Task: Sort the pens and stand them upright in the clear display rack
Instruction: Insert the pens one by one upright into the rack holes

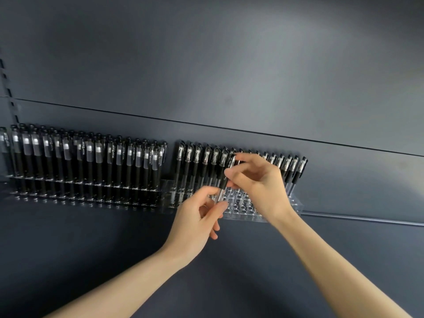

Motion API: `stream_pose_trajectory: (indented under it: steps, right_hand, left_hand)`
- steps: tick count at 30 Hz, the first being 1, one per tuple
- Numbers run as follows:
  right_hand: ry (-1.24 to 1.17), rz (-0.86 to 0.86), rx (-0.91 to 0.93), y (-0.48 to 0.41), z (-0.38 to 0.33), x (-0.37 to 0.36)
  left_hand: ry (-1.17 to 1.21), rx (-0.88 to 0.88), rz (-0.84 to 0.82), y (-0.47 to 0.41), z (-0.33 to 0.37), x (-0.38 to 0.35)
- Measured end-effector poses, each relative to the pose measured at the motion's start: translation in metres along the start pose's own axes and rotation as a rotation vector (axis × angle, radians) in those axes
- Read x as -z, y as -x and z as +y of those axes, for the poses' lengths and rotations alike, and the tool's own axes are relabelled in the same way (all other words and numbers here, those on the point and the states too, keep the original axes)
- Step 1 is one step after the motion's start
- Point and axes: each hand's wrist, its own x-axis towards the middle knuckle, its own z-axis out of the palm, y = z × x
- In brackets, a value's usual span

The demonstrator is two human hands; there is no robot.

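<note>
Pen [226,177] in play: black, clear lower barrel, held between both hands just in front of the clear display rack [296,204] on the right. Long axis runs near upright, tilted a bit; cap end up-right, tip end down-left, pointing toward the rack's open holes [241,203] directly below/behind it.

Right hand [257,180] pinches the upper half, thumb + fingers closed on the cap/grip area. Left hand [197,216] pinches the lower clear barrel near the tip, fingers closed on it too. Right hand is nearer the rack and sits over it; left comes from below, in front of the rack edge.

Key relation: tip is just above the empty front holes, w/ the rack's back rows already filled by upright pens [206,161]. Judging from that, next move is prob. a short drop, tip first, straightening the tilt so it meets a hole.

Further left, a second rack [13,176] full of upright pens, well apart from the hands. Both sit on a dark shelf [91,226] against a dark back panel.
</note>
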Motion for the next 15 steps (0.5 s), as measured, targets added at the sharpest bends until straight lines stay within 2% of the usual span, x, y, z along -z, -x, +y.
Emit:
stream_pose_trajectory:
  steps: [3, 7, 10, 15]
  right_hand:
    - [0.012, -0.001, -0.013, -0.002, 0.002, 0.0]
    - [0.064, 0.137, 0.039, -0.011, -0.003, 0.021]
    - [0.078, 0.152, 0.077, -0.015, -0.005, 0.028]
    - [0.073, 0.085, 0.064, -0.011, 0.002, 0.017]
  left_hand:
    - [-0.076, -0.013, 0.017, -0.001, -0.001, 0.001]
    - [-0.522, -0.25, 0.063, -0.001, -0.005, 0.01]
    - [-0.466, -0.226, 0.023, -0.001, -0.004, 0.008]
    - [-0.283, -0.063, -0.03, 0.0, -0.002, -0.001]
